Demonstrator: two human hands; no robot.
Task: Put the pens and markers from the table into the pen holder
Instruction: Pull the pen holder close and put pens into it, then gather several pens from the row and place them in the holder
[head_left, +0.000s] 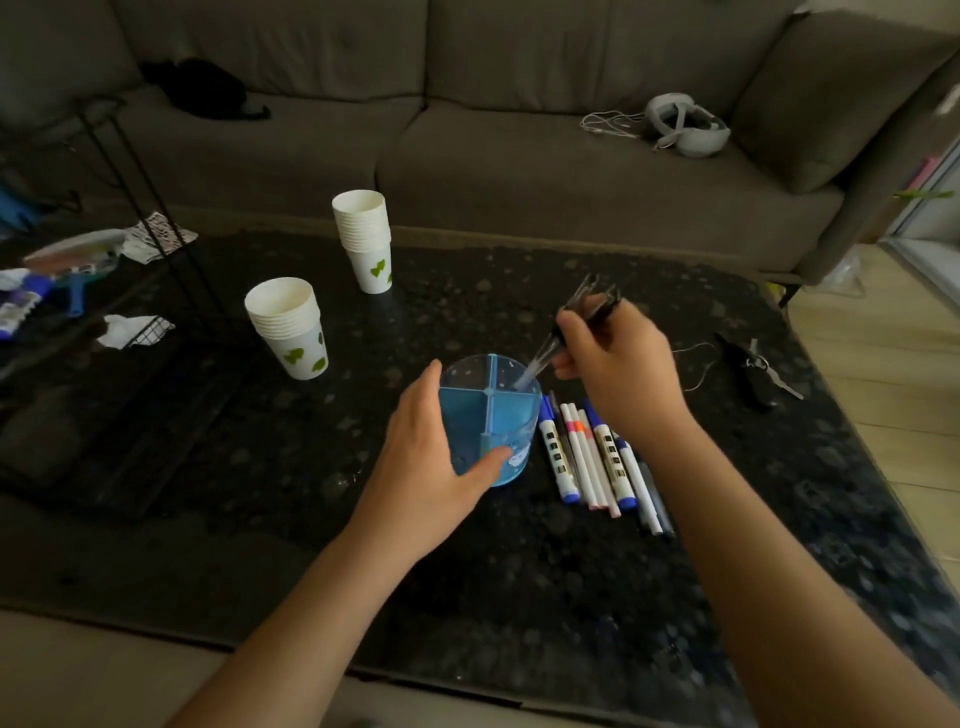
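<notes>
Head view: the round translucent blue plastic pen holder (488, 415), split into four compartments, stands on the dark speckled table (467, 587), and the left hand (423, 467) wraps around its left and near wall, thumb on the front. The right hand (615, 361) is clamped on a blurred bunch of dark-capped clear pens (563, 332), their lower ends inside the far-right compartment. A row of white markers with blue and pink caps (592, 460) lies just right of the holder, with two stacks of white paper cups with green hearts (322, 283) beyond.

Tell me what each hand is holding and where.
Right hand grips a bunch of pens mid-shaft, tips in the holder. Left hand clasps the holder's side.
</notes>
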